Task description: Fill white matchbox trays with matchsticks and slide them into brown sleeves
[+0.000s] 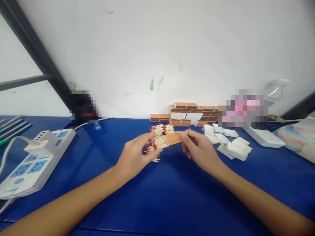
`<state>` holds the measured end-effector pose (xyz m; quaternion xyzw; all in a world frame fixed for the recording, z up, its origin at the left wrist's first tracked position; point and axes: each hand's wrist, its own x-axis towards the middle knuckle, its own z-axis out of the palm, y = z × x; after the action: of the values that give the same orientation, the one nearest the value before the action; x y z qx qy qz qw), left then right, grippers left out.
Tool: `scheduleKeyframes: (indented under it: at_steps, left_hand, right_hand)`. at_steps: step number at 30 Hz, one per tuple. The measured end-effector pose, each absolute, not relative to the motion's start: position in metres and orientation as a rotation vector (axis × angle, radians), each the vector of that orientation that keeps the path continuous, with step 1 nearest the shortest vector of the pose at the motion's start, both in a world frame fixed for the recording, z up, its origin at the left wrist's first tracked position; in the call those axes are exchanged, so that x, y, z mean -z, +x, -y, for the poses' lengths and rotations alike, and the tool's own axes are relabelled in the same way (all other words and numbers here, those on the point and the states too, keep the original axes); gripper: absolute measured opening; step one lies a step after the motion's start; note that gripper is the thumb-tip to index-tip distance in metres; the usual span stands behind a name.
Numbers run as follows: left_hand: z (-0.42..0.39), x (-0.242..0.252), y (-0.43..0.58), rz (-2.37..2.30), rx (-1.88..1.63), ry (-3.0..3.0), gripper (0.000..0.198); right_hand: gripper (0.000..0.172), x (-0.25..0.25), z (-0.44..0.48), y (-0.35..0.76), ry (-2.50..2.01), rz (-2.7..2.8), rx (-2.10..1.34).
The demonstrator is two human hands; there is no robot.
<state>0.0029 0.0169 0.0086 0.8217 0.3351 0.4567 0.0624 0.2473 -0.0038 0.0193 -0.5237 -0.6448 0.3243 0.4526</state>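
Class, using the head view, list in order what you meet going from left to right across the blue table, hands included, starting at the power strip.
Power strip, left hand, open matchbox, right hand, white card pieces, white box.

One white wall (137, 49) rises at twelve o'clock; one glossy blue tabletop (172, 200) lies at six; one dark frame (34, 42) slants at ten.
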Motion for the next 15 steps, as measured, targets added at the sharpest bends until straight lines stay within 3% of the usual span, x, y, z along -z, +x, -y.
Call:
scheduleKeyframes:
  at_steps: [15]
  left_hand:
    - [-0.0188,-0.0077,0.0035,-1.037,-1.319,2.365,0.040]
  right_hand:
    - [0.051,-0.0193,0.0060,0.2477,-1.298,1.674,-0.715]
